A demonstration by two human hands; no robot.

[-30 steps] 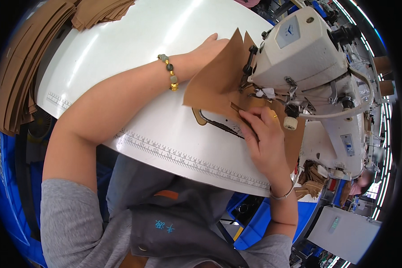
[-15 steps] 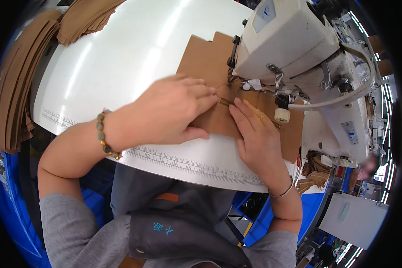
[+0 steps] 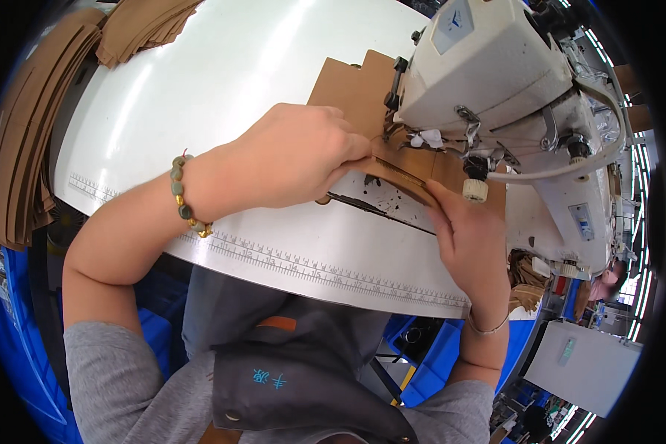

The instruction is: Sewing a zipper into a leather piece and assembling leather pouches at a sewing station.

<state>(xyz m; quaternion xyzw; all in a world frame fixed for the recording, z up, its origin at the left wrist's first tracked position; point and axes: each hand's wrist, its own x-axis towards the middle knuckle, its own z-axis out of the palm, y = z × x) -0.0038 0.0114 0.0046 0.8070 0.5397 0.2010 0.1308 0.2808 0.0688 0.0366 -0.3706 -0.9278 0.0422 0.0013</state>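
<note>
My left hand (image 3: 303,152) has its fingers bent over the near edge of a brown sheet piece (image 3: 348,85) lying beneath the needle area of a white sewing machine (image 3: 481,66). My right hand (image 3: 466,237) grips that piece farther right, below the machine's knurled knob (image 3: 475,190). Between my hands a narrow folded strip of the piece (image 3: 399,178) is pulled up along the edge. Just below it, a long dark-edged plate (image 3: 381,202) with black flecks shows in the white tabletop (image 3: 177,103). My fingertips on the left are partly hidden.
Stacks of brown cut pieces (image 3: 37,126) lie at the left and upper left. More brown pieces (image 3: 525,288) sit right of the table's ruler edge (image 3: 303,270). Blue bins (image 3: 429,362) are below. A person in pink (image 3: 607,281) is in the distance at right.
My left hand has come from behind the raised piece onto its near edge, and the piece has flattened. My right hand has shifted right, and the near edge is now lifted between both hands.
</note>
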